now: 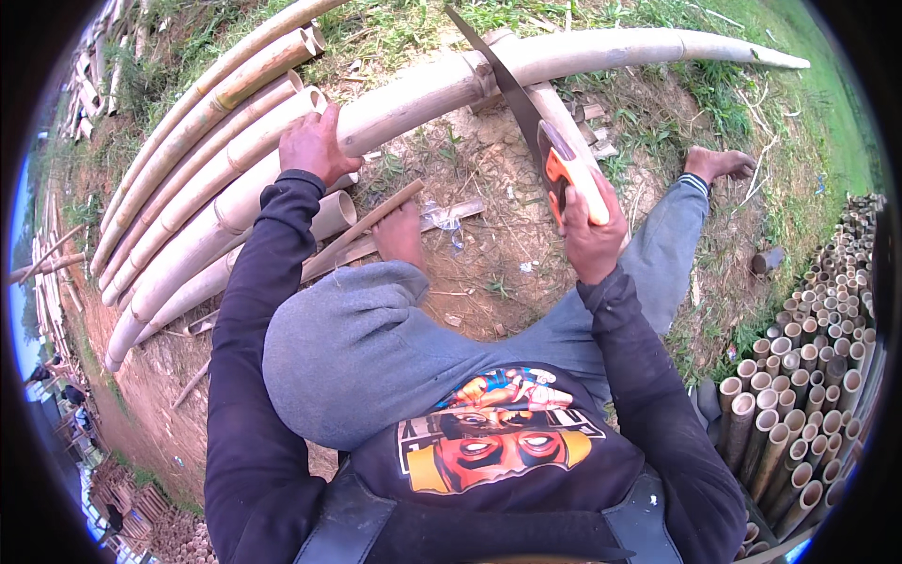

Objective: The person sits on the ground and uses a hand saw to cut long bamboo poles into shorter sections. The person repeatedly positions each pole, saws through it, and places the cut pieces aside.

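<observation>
My right hand (594, 226) is closed around the orange and white handle of a handsaw (512, 89). Its long dark blade slants up and left across a thick pale bamboo pole (413, 101); whether the teeth are in a cut I cannot tell. At that pole's near left end is my left hand (315, 146), fingers curled over the bamboo, partly hiding the ends of neighbouring poles. Under the crossing point, a pale support piece (564, 117) slopes down toward the right hand.
Several long bamboo poles (221, 155) lie side by side at the left. A thin bamboo strip (366, 221) and my bare foot (399, 233) are below the left hand. My other foot (723, 164) stretches right. Many cut bamboo tubes (799, 385) stand bundled at lower right.
</observation>
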A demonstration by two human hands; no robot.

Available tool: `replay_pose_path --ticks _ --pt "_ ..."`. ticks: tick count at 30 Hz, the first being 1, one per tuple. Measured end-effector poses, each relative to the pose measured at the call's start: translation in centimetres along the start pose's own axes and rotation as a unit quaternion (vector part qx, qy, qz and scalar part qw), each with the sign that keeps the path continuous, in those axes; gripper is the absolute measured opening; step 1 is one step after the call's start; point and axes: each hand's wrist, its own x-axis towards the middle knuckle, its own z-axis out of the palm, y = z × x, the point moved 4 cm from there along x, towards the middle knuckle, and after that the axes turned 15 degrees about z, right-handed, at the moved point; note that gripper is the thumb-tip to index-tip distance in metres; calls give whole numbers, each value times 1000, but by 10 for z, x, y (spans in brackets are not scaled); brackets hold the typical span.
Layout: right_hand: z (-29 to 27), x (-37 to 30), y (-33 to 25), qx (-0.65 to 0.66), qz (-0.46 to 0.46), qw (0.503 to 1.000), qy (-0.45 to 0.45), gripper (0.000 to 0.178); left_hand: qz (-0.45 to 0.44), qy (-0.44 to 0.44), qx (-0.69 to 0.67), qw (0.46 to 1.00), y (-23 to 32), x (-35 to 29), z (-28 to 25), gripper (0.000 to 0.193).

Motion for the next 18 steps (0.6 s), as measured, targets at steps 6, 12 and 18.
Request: replay_pose_path --ticks 6,12,18 --pt "66 133 7 -55 10 998 0 40 -20 -32 -15 999 7 0 -18 100" --pt "-46 -66 27 6 12 999 37 45 12 20 -15 1000 3 0 -9 100" --pt "22 43 19 13 18 1000 18 45 -1 2 -23 1000 1 3 -3 104"
